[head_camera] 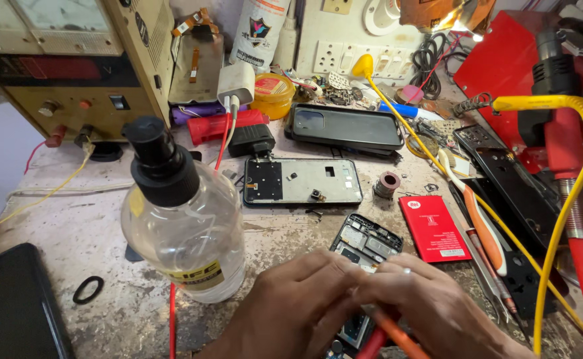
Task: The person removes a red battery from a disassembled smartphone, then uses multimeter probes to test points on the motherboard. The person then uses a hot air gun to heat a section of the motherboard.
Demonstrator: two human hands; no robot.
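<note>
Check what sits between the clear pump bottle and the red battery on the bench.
In the head view, the opened phone board lies between the pump bottle and the red battery, with both hands working over its near end.

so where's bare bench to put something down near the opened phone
One free patch lies left of the clear plastic bottle, between it, the black rubber ring and the beige power supply. A smaller strip sits between the black phone frame and both hands, left hand and right hand. Right of the red battery, tools and cables crowd everything.
</note>
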